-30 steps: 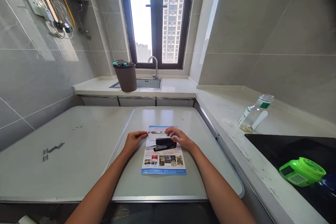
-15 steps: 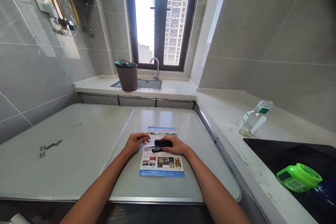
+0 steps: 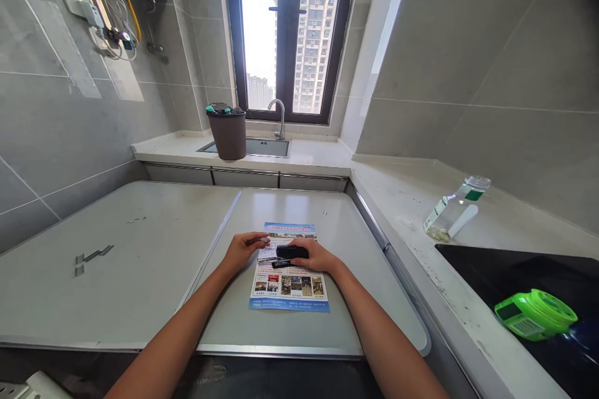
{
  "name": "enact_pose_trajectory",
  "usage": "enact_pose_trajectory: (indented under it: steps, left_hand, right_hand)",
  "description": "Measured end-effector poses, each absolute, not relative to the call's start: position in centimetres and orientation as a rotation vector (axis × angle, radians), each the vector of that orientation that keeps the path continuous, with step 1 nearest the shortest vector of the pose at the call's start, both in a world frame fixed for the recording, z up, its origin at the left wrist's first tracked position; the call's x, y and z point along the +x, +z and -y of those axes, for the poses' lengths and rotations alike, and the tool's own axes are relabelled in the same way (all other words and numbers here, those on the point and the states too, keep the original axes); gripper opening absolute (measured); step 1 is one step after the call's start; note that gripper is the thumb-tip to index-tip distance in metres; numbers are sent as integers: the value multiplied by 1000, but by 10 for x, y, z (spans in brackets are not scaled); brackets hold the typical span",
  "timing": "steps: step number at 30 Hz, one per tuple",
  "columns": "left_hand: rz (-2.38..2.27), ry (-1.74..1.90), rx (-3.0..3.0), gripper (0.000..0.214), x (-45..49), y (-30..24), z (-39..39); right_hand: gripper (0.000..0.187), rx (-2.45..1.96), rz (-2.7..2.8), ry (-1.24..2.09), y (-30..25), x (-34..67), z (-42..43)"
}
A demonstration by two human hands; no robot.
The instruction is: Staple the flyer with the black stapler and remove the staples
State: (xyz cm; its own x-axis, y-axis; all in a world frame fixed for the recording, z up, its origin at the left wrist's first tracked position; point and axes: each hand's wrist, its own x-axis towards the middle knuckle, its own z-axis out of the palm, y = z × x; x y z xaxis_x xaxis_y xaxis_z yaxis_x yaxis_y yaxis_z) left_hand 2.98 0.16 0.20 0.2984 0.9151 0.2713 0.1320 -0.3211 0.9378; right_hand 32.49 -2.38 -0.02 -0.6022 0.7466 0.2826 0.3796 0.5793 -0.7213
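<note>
My right hand (image 3: 314,255) grips a black stapler (image 3: 291,252) that is swung open, its upper arm apart from the base and its metal rail pointing left. To the left of it, my left hand (image 3: 244,249) pinches a small greyish piece between thumb and fingertips, too small to make out surely. Both hands are above a printed leaflet (image 3: 289,304) with blue edges and small photos, which lies flat on the pale board. Several grey strips of staples (image 3: 93,255) lie at the left of the board.
The pale boards (image 3: 168,299) form the work surface, with a seam between them. On the right counter stand a tilted glass bottle (image 3: 452,212) and a green container (image 3: 536,315) by a black hob (image 3: 468,262). A brown bin (image 3: 228,134) stands at the sink (image 3: 266,148).
My left fingertips have shifted slightly upward, and a small pale piece now shows between them. My right hand still holds the open stapler. The camera view has moved a little.
</note>
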Motion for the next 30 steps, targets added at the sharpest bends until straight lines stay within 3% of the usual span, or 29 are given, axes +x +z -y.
enact_pose_trajectory:
  steps: [4,16,30]
  left_hand:
    - [-975,1156,1646,50,30,0,-4]
    - [-952,1145,1771,36,29,3,1]
    - [-928,1010,2139,24,29,1,3]
  right_hand:
    - [41,-906,2240,823,-1,326,24]
    - [36,-974,2093,579,-5,320,26]
    - [36,-1034,2126,570,-11,317,25]
